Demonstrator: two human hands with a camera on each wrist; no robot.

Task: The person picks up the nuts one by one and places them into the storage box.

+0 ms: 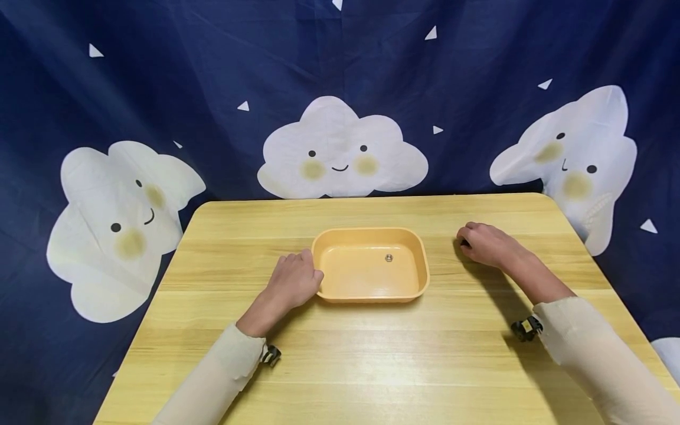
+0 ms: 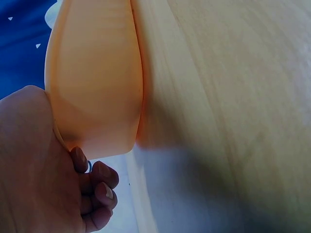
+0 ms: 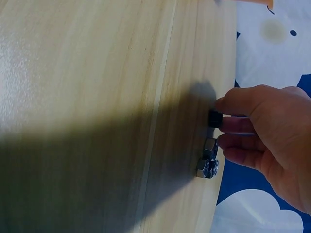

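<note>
A yellow-orange plastic tray (image 1: 366,295) lies on the table, with one small metal hex nut (image 1: 389,258) inside it, right of the middle. My left hand (image 1: 294,278) grips the tray's left end, thumb over the rim and fingers curled beneath it in the left wrist view. To the right of the tray, my right hand (image 1: 484,244) is low over the tabletop. In the right wrist view its thumb and fingertips pinch a dark nut (image 3: 215,119). Several more metal nuts (image 3: 210,148) sit close together just below it, by the other fingertips.
The wood-grain table (image 1: 361,360) has rounded back corners. Behind it hangs a dark blue cloth (image 1: 223,53) printed with smiling white clouds (image 1: 342,133). A small black camera (image 1: 526,328) is strapped at the right wrist, another camera (image 1: 271,355) at the left.
</note>
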